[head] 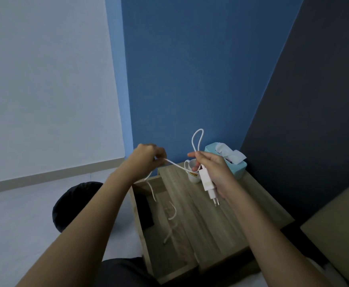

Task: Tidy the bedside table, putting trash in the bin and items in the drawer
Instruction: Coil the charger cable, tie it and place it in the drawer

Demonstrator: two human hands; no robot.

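Observation:
My right hand (213,172) grips a white charger plug (208,186) above the wooden bedside table (242,214), prongs pointing down. A loop of its white cable (197,139) sticks up above that hand. My left hand (146,158) pinches the same cable, which runs taut between both hands. The cable's loose end dangles blurred over the open drawer (169,235) on the table's left side. A dark flat object lies inside the drawer at its left.
A white mug (193,176) with a yellow logo stands on the table behind my right hand. A teal tissue box (238,168) sits at the back right corner against the dark wall. A black round bin (74,206) stands on the floor left of the drawer.

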